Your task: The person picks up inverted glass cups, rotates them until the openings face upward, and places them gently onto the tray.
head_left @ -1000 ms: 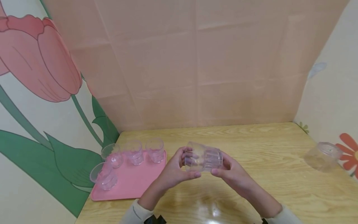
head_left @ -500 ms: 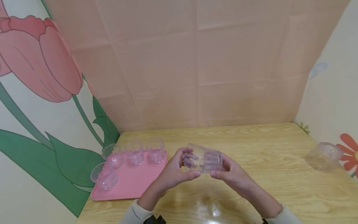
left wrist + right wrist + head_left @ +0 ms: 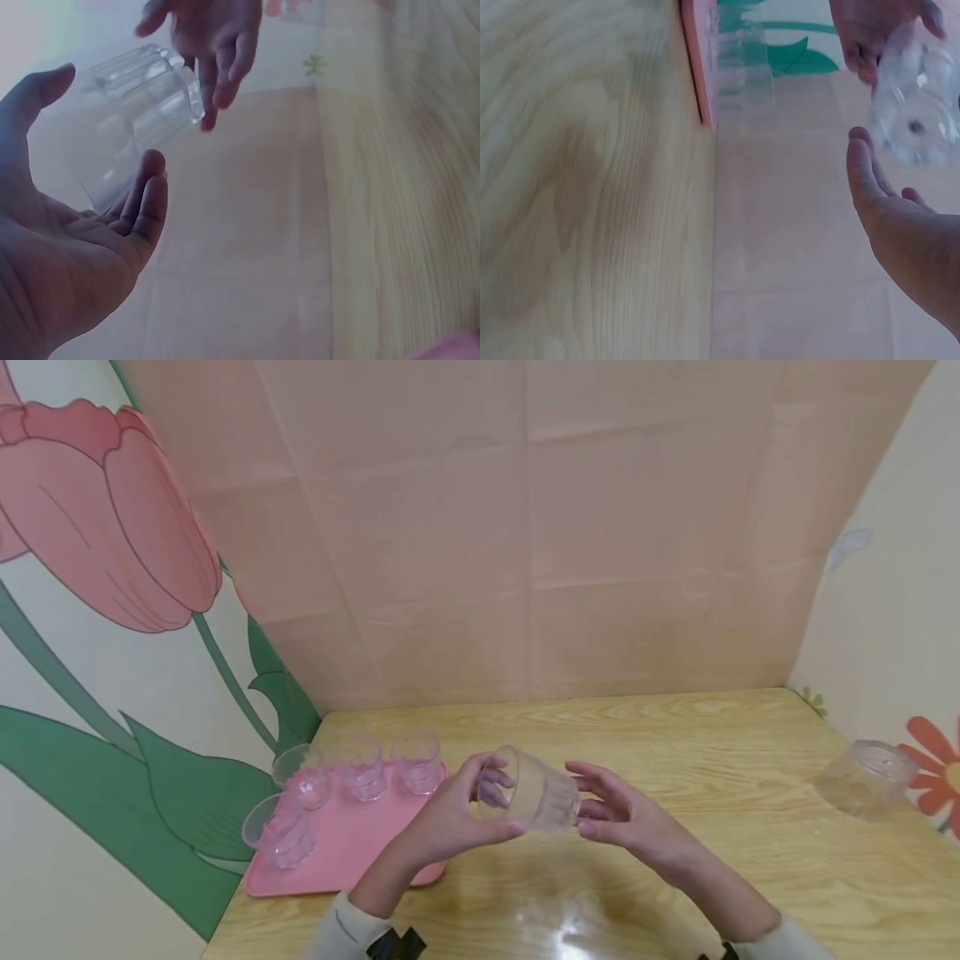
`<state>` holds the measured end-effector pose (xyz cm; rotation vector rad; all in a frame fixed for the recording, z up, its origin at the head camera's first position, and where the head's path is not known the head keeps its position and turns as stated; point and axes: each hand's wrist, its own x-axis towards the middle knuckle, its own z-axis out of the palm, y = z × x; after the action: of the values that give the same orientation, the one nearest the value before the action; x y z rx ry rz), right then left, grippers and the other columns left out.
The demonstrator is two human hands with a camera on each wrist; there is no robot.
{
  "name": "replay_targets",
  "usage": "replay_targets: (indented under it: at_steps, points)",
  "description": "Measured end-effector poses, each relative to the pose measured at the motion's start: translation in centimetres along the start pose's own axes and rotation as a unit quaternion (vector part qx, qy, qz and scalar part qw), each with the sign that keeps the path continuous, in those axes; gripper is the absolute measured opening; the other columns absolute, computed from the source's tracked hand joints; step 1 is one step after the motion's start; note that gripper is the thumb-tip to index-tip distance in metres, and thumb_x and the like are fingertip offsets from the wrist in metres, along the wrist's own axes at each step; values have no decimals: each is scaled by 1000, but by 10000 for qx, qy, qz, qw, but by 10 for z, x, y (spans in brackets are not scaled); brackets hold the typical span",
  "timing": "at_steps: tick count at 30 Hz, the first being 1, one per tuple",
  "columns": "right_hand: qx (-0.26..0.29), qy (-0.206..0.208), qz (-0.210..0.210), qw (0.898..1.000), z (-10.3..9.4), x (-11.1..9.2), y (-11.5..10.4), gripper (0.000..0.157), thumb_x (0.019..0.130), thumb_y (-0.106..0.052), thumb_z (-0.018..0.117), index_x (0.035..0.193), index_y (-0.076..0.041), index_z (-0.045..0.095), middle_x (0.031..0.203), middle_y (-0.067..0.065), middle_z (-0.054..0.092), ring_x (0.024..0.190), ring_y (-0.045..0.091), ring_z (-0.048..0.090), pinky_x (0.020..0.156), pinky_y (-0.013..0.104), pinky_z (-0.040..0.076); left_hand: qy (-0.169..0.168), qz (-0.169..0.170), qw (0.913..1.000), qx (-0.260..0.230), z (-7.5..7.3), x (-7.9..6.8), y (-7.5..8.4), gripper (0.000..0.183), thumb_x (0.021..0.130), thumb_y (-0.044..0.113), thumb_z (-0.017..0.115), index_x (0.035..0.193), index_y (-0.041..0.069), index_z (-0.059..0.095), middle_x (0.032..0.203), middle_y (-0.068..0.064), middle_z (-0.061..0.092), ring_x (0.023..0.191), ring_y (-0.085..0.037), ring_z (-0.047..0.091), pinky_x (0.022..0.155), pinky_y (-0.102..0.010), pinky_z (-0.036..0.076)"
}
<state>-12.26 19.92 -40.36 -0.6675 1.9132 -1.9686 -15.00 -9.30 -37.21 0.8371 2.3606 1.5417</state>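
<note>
A clear tumbler [image 3: 543, 797] lies sideways in the air above the table, its wide mouth to the left and its fluted base to the right. My left hand [image 3: 446, 818] holds it round the mouth end, thumb on the near side and fingers behind. In the left wrist view the tumbler [image 3: 120, 120] sits between thumb and fingers. Beside the base is my right hand [image 3: 652, 831], its thumb and fingers spread apart around nothing. The right wrist view shows the base of the tumbler [image 3: 915, 112] facing the right hand, with the fingertips just short of it.
A pink tray [image 3: 367, 860] on the left of the wooden table [image 3: 697, 752] bears several upright clear tumblers, one of them a tumbler [image 3: 417, 768] at the back right corner. Far right, another clear tumbler [image 3: 866, 781] stands upside down near the wall.
The right hand has let go of the tumbler's base and drawn slightly right, fingers spreading. The left hand has shifted a little left with the tumbler, whose base has tipped lower.
</note>
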Motion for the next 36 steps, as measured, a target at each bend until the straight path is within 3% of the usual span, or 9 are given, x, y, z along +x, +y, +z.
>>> replay_targets:
  at_steps: [2,9,16,26,33,36]
  points:
    - [-255,23,-27,9997,-5,-4,-2,67,100,-2,58,158,-10,25,153,18,39,127,20,59,101,30,50,-31,-47,9997,235,-4,-2,-1,78,81,36,85,143,14,44,127,-2,62,105,-13,62,99,-42,48]
    - [-1004,238,18,9947,-23,-18,-6,63,101,-6,59,157,-13,30,152,2,46,128,21,60,99,26,51,-207,-297,9958,837,-18,-9,-4,81,77,46,86,141,18,46,122,6,59,105,-10,61,97,-39,51]
    - [-1812,587,367,9810,-36,-30,-12,58,101,-17,63,153,-14,37,153,16,43,126,21,61,96,21,51,-491,-526,9878,1378,-29,-15,-8,82,74,54,84,139,17,48,120,4,61,107,-10,61,95,-35,52]
    - [-2747,367,1071,9548,-61,-52,-21,61,101,-29,63,154,-11,37,150,20,47,121,18,62,86,23,53,-530,-812,9774,1878,-44,-24,-15,86,72,57,85,139,17,49,122,2,64,108,-11,61,94,-38,52]
    - [-3055,254,1170,9446,-77,-64,-23,63,102,-28,62,156,-8,34,151,26,43,116,11,63,82,23,54,-565,-815,9711,2171,-59,-35,-24,79,71,45,88,135,16,52,118,1,63,105,-14,61,90,-37,53]
    - [-3346,309,1234,9337,-85,-71,-23,64,102,-29,62,155,-7,35,150,27,44,116,15,64,80,24,54,-562,-855,9691,2244,-63,-40,-27,81,71,45,88,137,14,52,120,1,64,106,-15,62,91,-37,53]
